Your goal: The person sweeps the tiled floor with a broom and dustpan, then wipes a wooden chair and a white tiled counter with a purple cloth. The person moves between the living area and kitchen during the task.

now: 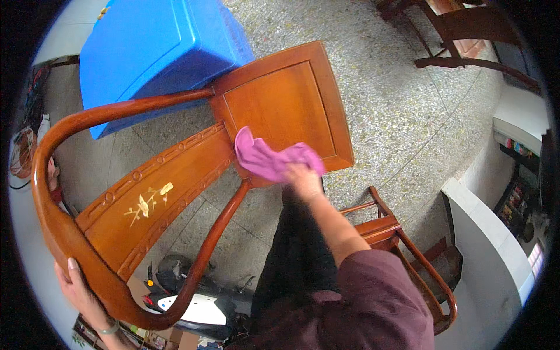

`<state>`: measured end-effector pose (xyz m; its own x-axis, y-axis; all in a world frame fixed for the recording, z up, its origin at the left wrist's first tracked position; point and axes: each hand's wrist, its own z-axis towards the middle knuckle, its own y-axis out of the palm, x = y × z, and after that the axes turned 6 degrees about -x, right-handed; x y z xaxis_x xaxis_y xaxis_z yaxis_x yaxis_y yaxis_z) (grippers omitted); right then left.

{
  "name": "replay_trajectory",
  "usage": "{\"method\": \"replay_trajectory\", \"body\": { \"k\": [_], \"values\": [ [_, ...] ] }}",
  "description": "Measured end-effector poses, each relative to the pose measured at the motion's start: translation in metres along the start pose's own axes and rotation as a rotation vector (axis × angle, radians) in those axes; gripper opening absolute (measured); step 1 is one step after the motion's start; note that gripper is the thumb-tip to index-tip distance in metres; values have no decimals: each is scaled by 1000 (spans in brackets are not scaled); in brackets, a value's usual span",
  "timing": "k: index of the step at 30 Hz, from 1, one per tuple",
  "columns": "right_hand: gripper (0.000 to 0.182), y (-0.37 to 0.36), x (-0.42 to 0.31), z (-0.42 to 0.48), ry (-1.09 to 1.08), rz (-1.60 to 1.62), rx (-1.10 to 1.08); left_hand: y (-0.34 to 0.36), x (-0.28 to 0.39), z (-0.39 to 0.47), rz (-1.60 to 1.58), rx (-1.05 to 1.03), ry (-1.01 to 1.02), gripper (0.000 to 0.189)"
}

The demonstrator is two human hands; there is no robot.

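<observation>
A polished wooden chair (271,109) stands before me, its curved back towards the lower left. Its splat (153,205) bears carved edges and a pale bird-and-branch inlay. My left hand (78,288), with a bangle at the wrist, grips the top rail, fingers wrapped round its outer side. At the seat's near edge my right hand (302,179) presses on a pink cloth (271,159). The cloth lies bunched and spread over the seat's corner, close to the foot of the splat; hand and cloth are somewhat blurred.
A large blue plastic bin (144,57) stands against the chair's far side. Another wooden chair (385,227) is at my right, and dark wooden furniture (477,26) at the upper right. A motor scooter (197,310) stands below the chair back. A low white wall (485,236) runs at the right.
</observation>
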<state>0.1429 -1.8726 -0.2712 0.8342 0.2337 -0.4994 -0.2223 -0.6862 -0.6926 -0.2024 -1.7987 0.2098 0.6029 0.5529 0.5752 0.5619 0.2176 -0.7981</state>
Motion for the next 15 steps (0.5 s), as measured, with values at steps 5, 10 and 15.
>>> {"method": "replay_trajectory", "body": {
  "k": [5,10,15],
  "values": [
    [39,-43,166,-113,505,37,591,6,1,11,139,-20,216,35],
    [28,-136,185,-260,996,262,181,16,1,7,2,-119,257,20],
    [31,-113,205,-389,1046,506,227,10,15,1,-49,-42,364,22]
  ]
}}
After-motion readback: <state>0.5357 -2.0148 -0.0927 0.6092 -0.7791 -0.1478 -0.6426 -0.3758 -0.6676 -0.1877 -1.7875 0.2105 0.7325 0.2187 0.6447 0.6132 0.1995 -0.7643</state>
